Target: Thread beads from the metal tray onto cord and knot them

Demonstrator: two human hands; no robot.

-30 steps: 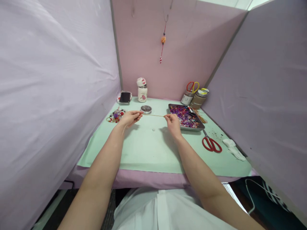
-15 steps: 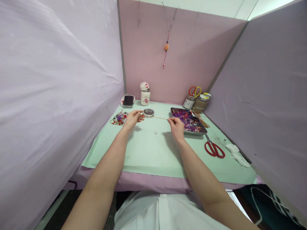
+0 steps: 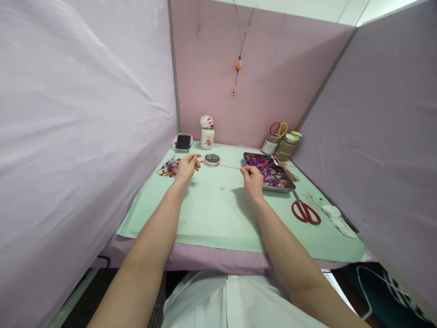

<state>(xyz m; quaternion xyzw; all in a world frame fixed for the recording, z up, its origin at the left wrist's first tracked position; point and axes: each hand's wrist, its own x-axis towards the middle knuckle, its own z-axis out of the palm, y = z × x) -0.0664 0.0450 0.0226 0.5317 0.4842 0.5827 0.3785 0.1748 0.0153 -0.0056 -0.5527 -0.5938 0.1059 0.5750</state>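
Note:
My right hand [image 3: 252,179] pinches one end of a thin golden cord [image 3: 229,166], which runs taut leftward to the edge of a small round container [image 3: 212,159] filled with dark, shiny bits. Left of that container my left hand [image 3: 187,167] is closed, thumb and forefinger together. A tiny red bead [image 3: 201,161] shows by its fingertips; whether the cord reaches it I cannot tell. Close beside the left hand lies a heap of beaded strings [image 3: 168,167] in mixed colours. Just right of my right hand is a metal tray [image 3: 278,190] full of purple and red beads.
Red-handled scissors [image 3: 305,213] and crumpled white tissue [image 3: 337,221] lie at the right. Behind the tray stand two jars, one holding scissors [image 3: 278,129]. A white bottle [image 3: 206,133] and a phone [image 3: 183,142] are at the back left. A beaded string [image 3: 238,65] hangs before the pink wall.
My left hand has drawn slightly left, and its fingers have gone from stretched out to curled together. My right hand keeps its pinch on the cord, almost unmoved.

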